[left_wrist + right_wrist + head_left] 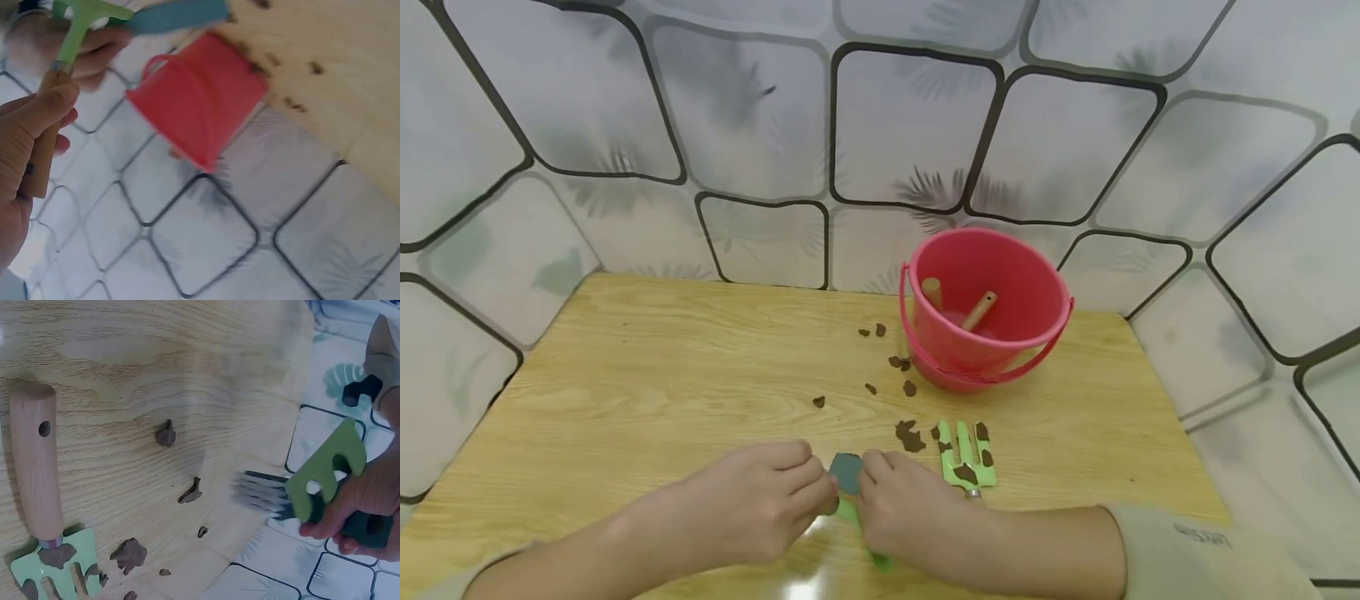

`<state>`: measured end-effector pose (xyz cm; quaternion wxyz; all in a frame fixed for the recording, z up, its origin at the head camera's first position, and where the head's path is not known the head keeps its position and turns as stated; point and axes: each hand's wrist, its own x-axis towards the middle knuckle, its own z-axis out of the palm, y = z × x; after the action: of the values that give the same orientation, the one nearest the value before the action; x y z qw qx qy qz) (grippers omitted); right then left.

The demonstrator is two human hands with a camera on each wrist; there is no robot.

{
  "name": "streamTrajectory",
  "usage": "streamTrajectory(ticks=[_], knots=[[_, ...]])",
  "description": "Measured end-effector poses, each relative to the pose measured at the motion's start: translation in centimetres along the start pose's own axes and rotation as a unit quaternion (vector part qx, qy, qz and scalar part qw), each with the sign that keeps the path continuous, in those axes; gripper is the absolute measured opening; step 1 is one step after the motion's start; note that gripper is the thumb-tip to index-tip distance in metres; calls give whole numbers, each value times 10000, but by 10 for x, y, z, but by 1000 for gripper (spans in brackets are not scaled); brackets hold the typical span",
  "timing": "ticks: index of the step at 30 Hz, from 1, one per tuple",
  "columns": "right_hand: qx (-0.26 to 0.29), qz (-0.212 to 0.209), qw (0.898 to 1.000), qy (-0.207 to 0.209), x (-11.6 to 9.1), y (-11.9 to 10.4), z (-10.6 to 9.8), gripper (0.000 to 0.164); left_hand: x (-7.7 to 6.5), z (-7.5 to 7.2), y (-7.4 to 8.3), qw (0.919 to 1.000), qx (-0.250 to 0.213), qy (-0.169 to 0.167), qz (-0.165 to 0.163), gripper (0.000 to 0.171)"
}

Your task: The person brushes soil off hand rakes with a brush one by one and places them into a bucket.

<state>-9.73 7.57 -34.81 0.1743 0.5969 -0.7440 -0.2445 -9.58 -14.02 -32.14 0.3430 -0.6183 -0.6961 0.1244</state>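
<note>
My left hand [775,500] grips the wooden handle [47,134] of a small garden rake with a green head [81,28]. Across from it, my right hand [910,508] holds a brush [847,472] by its dark green handle [369,532]. The pale bristles [259,490] show in the right wrist view, right beside the toothed green rake head [328,465]; whether they touch it I cannot tell. On the table by my right hand lies a green hand fork [967,458] with brown patches on it and a wooden handle [37,462].
Behind the fork stands a pink bucket [955,350] with its handle down and two wooden handles [979,311] inside. Several brown crumbs [910,436] lie scattered on the wooden table [700,358]. A patterned wall [760,125] closes the back and sides.
</note>
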Motion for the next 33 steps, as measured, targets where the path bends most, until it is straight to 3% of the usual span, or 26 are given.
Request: streamTrajectory(ticks=[3,7,11,14,16,19,22,27,29,33], knots=[[-9,-1,9986,-531,4,9,3,21,3,-5,-2,9999,37,-78,91,54],[231,544,9945,-865,3,35,12,9,-2,-14,-9,9964,438,-651,314,59],[684,1332,9887,107,-9,55,22,18,-9,-26,-13,9934,702,-805,411,54],[1153,1837,9728,809,-22,64,24,21,-17,-31,-10,9928,769,-810,432,42],[1420,2107,9616,1043,-30,67,23,25,-27,-32,-2,9902,716,-1117,429,37],[1731,2373,9456,1401,-40,71,25,26,-41,-30,11,9851,455,-1627,334,48],[1873,2431,9371,1662,-49,73,24,29,-40,-40,11,9780,321,-2033,329,59],[2030,2406,9303,1883,-59,76,22,34,-21,-63,-8,9846,527,-1624,385,43],[2073,2401,9286,1927,-63,76,21,34,-16,-67,-12,9887,560,-1350,347,40],[2141,2384,9276,1919,-68,77,19,33,-10,-71,-16,9907,520,-1229,279,41]])
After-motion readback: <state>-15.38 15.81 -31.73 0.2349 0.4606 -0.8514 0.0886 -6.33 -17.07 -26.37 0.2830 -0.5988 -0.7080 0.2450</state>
